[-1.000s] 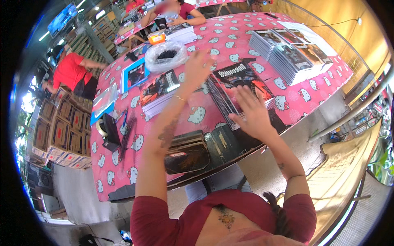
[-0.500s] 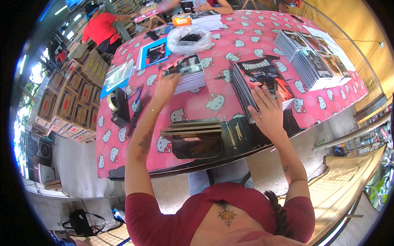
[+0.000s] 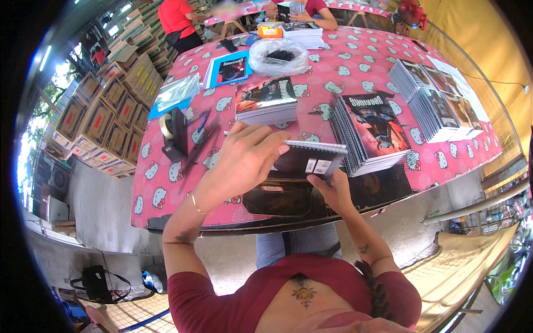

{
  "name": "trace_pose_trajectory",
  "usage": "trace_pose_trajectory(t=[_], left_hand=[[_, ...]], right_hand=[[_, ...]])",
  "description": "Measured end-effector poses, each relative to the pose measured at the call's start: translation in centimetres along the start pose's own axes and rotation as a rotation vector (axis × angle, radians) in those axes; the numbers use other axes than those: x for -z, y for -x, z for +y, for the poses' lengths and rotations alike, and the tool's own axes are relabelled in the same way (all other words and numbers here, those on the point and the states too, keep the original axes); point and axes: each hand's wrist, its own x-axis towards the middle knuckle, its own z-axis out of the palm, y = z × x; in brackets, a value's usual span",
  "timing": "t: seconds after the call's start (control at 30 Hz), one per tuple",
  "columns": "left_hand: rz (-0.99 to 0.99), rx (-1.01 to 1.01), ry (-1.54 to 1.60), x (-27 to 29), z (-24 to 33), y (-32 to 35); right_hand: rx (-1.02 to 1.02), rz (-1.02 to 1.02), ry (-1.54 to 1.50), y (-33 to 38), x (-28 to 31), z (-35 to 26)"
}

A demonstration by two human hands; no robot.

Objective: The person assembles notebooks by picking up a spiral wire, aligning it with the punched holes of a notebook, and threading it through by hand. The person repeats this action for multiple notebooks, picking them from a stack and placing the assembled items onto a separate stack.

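Note:
Between my hands is a dark spiral notebook (image 3: 297, 159), tilted up above the near part of the table, its wire binding along the upper edge and white labels on its cover. My left hand (image 3: 247, 155) grips it at the upper left, fingers bent over the binding. At its lower right corner, my right hand (image 3: 335, 194) holds it with the thumb on the cover. Just right of it lies a stack of spiral notebooks (image 3: 371, 127) with red and black covers. A stack of booklets (image 3: 266, 100) with a similar cover stands beyond my left hand.
A black tape dispenser (image 3: 175, 136) stands at the left, near pens (image 3: 204, 121). Farther back are a plastic bag roll (image 3: 277, 55), blue folders (image 3: 227, 69) and an orange box (image 3: 270, 30). More booklet stacks (image 3: 436, 105) fill the right side. Two people work beyond the table.
My left hand has left the far booklet stack and my right hand the notebook stack. Both have come together in front of me, now holding a spiral notebook. The view has shifted slightly.

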Motion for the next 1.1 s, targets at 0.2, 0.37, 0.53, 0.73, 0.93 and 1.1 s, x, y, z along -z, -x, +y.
trace_pose_trajectory(t=[0.2,0.37,0.53,0.73,0.93,1.1], left_hand=[[-0.18,0.048,-0.075,1.0,0.8,1.2],[0.0,0.203,-0.282,-5.5,0.2,9.8],[0.611,0.931,0.454,-11.9,-0.1,15.3],[0.468,0.808,-0.077,-13.0,-13.9,16.0],[0.23,0.985,-0.267,-13.9,-19.4,15.9],[0.296,0.824,0.148,-9.6,-10.6,11.6]], right_hand=[[0.063,-0.07,0.118,0.3,-0.9,-0.4],[-0.005,-0.09,-0.153,1.7,-2.6,1.1],[0.022,-0.015,-0.101,1.9,-3.9,3.1],[0.018,-0.062,-0.121,-0.6,0.6,3.8],[0.415,0.181,0.338,-2.0,-0.1,-1.1],[0.719,-0.145,0.758,-3.3,-5.5,-7.7]])
